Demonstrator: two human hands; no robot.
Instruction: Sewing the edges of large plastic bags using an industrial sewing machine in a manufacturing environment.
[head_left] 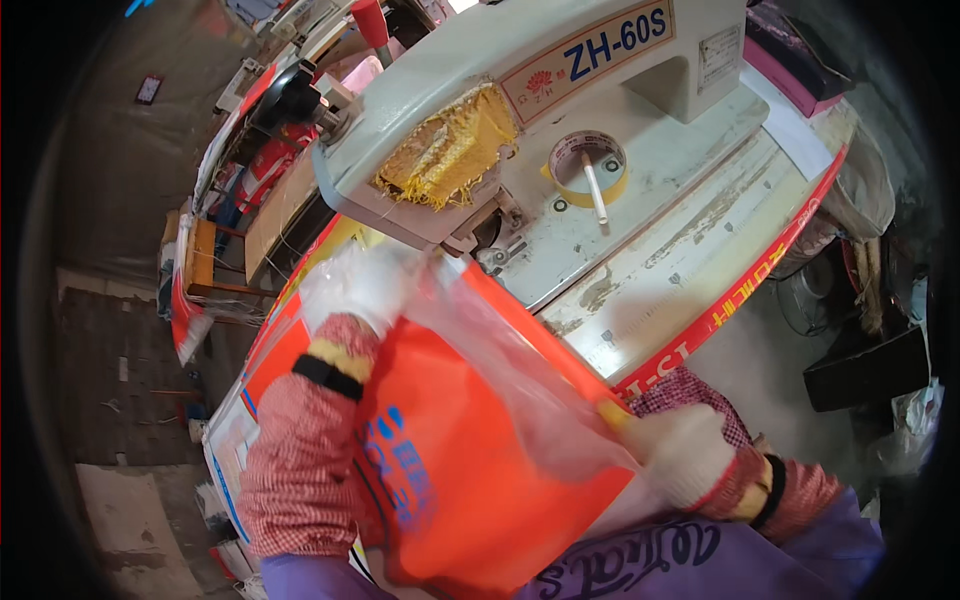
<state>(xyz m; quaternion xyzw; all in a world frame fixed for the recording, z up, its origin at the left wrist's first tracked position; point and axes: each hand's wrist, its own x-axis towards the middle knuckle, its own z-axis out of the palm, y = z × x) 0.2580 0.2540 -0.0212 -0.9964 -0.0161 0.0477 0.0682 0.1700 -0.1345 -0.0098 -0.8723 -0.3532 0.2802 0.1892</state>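
Note:
A bright orange bag-like sheet with blue print and a strip of clear film along its upper edge lies before me. My left hand, in a white glove, is at the sheet's far corner, beside the head of a grey sewing-type machine. That hand is smeared by motion, and its fingers cannot be made out. At the near right corner my right hand, gloved with a yellow finger, is closed on the sheet's edge. Part of the far edge is hidden by the machine head and left glove.
On the machine bed stands a roll of yellowish tape with a white stick leaning in it. Yellow woven cloth covers part of the machine arm. A black box is at the right, a wooden stool at the left.

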